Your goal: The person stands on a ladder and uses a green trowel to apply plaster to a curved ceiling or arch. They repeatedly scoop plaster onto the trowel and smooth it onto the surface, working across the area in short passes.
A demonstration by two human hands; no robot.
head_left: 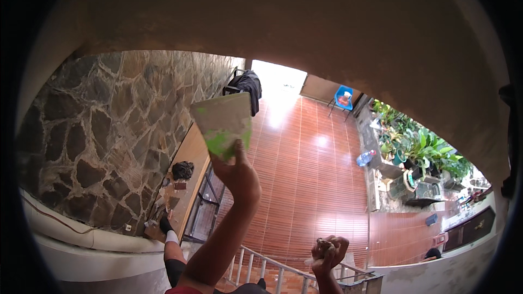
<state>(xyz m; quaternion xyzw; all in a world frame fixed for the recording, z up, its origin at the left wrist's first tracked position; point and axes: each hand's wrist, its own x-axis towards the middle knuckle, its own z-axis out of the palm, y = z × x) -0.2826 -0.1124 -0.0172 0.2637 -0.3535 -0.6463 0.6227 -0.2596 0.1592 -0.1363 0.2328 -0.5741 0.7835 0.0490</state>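
Observation:
My left hand point(238, 181) is raised in front of me, fingers closed round the narrow end of a flat green scraper point(224, 122). Grey, putty-like stuff covers much of its broad face, and its wide edge points up and away. Lower and to the right, my right hand point(336, 250) is curled round a small grey-green lump point(326, 245), perhaps putty; the fingers hide part of it. Overhead stretches a plain brownish ceiling point(261, 11); the scraper appears apart from it.
My left foot point(166, 224) stands on a wooden bench top point(190, 158) with a dark bundle point(183, 170) and scraps. A stone wall point(109, 130) rises at left. Below are a white railing point(267, 261) and red tiled floor point(305, 185); plants point(430, 152) and a blue chair point(343, 98) stand beyond.

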